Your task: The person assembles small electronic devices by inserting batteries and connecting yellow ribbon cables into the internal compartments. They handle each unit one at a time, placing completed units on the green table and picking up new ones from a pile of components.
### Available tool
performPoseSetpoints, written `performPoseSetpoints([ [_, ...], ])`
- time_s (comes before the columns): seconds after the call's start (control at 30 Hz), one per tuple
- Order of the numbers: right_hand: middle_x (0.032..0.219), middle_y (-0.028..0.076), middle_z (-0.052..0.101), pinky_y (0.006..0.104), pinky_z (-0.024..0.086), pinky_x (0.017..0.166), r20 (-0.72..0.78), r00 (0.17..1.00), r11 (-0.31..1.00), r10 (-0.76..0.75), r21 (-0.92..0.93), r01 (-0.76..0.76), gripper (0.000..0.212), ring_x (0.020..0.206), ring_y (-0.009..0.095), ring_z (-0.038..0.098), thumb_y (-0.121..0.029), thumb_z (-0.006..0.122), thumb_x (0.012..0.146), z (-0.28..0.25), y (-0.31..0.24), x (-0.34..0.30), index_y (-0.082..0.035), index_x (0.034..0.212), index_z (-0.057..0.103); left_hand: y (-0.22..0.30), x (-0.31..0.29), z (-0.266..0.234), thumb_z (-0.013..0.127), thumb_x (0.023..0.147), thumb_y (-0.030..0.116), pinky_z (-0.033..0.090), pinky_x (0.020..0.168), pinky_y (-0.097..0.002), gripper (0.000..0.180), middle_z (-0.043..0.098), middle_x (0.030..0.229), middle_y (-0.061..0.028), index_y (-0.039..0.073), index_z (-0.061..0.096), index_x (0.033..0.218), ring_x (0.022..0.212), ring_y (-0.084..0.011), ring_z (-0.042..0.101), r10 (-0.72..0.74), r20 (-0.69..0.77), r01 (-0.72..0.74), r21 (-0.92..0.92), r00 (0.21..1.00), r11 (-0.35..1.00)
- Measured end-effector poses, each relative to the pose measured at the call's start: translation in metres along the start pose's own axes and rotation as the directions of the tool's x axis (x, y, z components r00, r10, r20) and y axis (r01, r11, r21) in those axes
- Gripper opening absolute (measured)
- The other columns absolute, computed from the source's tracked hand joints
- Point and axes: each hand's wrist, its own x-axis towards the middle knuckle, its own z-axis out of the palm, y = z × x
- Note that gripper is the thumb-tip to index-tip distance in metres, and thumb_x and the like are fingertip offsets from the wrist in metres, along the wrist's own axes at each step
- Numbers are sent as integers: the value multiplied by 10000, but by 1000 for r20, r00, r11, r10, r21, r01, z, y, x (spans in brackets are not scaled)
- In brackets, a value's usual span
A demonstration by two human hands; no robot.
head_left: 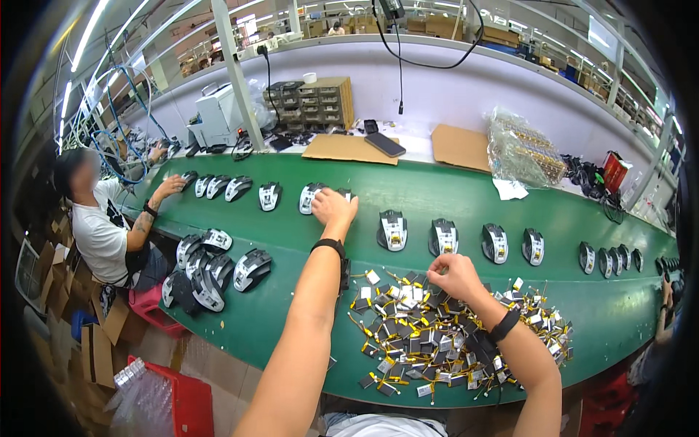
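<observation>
My left hand (335, 207) reaches far across the green bench, its fingers curled round a grey-and-black computer mouse (345, 194) that it mostly covers. Just left of those fingers sits another mouse (311, 197). My right hand (459, 278) is pinched above the heap of small battery packs (437, 342); whatever its fingertips hold is too small to make out. Beyond that hand stands a mouse shell (443, 237) with yellow showing in its open part. A similar mouse (392, 231) stands to its left, also with a yellow-marked part inside.
More mice (495, 243) form a row along the green bench (306, 284). At the near left, several mice lie in a cluster (200, 273). A co-worker (102, 218) handles mice on the left. Cardboard (349, 148), a phone-like black slab (384, 144) and bubble wrap (524, 149) line the back.
</observation>
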Motion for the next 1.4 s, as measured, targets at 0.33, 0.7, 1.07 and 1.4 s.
performPoseSetpoints([
  [0.33, 912, 56, 684, 231, 488, 736, 134, 991, 578, 0, 809, -110, 181, 805, 84, 609, -138, 651, 924, -29, -42, -71, 16, 1020, 646, -19, 9, 2, 822, 639, 285, 519, 900, -436, 779, 565, 1207, -222, -60, 461, 1237, 1040, -337, 618, 117, 21, -106, -287, 993, 952],
  [0.7, 773, 103, 641, 251, 393, 459, -425, 822, 864, -380, 155, 479, 74, 532, 160, 541, -10, 659, 847, -29, -97, -150, -3, 916, 686, -41, -220, -178, 743, 844, 194, 527, 802, -282, 481, 624, 1046, -39, 22, 504, 1225, 908, -114, 623, 615, 188, 274, -961, 766, -47],
  [1.07, 715, 79, 629, 236, 391, 473, -228, 970, 872, -84, 453, 182, 19, 521, 110, 529, -1, 663, 811, -10, -104, -184, 11, 799, 653, -93, -331, -131, 734, 797, 358, 390, 1091, -505, 492, 462, 1293, -380, 50, 438, 1039, 1261, -448, 486, 709, 390, 703, -680, 587, -208],
  [1.4, 729, 78, 595, 232, 402, 494, -364, 931, 889, -28, 417, 190, 115, 546, 113, 517, -11, 712, 802, 10, -102, -182, 12, 869, 621, -100, -341, -124, 625, 856, 559, 418, 1063, -507, 799, 457, 1347, -322, -47, 391, 1321, 1277, -419, 478, 701, 376, 696, -676, 607, -240],
])
